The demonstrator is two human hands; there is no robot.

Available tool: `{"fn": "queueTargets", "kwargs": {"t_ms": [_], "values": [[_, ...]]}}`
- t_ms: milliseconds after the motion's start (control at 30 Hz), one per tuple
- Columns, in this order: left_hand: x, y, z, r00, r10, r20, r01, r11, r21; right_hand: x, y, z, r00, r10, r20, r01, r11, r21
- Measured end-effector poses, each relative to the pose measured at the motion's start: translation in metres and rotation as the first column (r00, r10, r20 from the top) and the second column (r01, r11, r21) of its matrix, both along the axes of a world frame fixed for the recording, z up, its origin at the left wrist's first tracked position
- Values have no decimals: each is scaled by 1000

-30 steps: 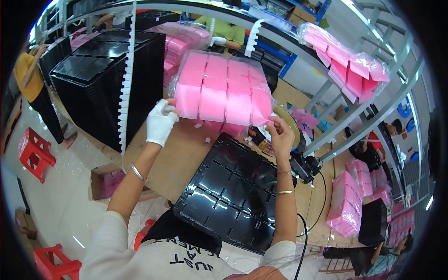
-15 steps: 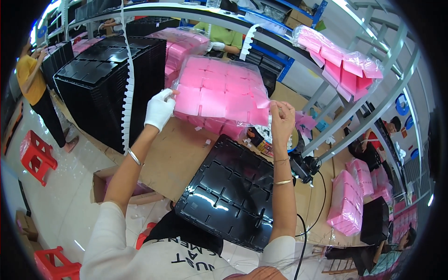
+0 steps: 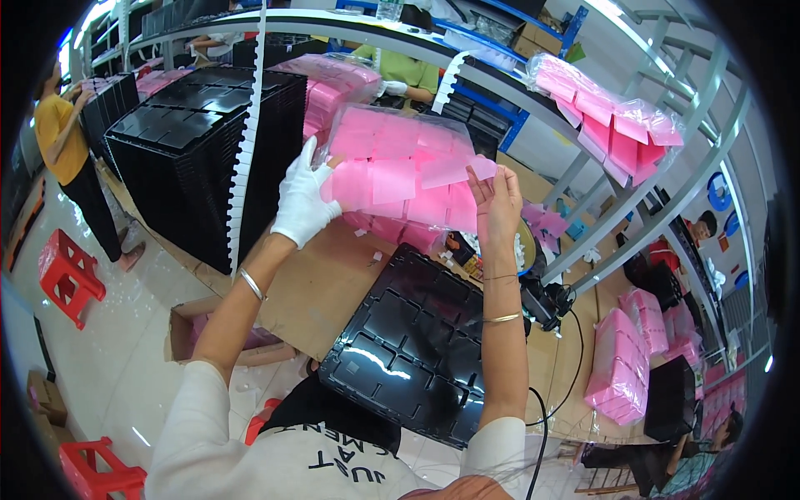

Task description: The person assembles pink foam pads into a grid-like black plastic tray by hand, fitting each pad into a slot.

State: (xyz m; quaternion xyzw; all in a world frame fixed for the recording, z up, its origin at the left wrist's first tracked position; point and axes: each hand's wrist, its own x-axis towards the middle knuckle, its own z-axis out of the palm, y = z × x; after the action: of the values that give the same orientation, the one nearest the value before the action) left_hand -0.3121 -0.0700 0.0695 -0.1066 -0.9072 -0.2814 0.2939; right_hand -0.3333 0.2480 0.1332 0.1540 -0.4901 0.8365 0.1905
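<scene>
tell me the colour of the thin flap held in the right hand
Pink: the thin flap in the right hand shows best in the head view.

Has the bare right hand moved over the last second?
Yes: the bare right hand has moved upward in the picture, farther beyond the far edge of the glossy black rectangular plastic tray.

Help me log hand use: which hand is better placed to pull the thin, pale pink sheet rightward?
Right, probably: the bare right hand pinches the sheet at its right end; the white-gloved left hand is at the left of the plastic-wrapped pink bundle.
</scene>
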Motion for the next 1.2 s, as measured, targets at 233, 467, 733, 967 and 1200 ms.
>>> {"fn": "queueTargets", "kwargs": {"t_ms": [233, 467, 733, 967, 1200], "values": [[25, 47, 0, 980, 54, -193, -95, 972, -215, 23, -10, 15, 985, 165, -55, -173, 959, -226], [16, 49, -2, 893, 70, -445, -139, 983, -124, 87, -11, 33, 986, 138, -93, -148, 982, -116], [107, 66, -12, 815, -444, -373, 443, 892, -93, 258, 36, -23, 814, -547, -194, 544, 604, 582], [145, 90, -46, 673, -726, -141, 707, 688, -163, 343, 73, -112, 734, -678, -30, 545, 563, 621], [170, 70, -38, 700, -710, -71, 689, 699, -192, 375, 68, -116, 747, -661, -71, 471, 451, 758]]}}
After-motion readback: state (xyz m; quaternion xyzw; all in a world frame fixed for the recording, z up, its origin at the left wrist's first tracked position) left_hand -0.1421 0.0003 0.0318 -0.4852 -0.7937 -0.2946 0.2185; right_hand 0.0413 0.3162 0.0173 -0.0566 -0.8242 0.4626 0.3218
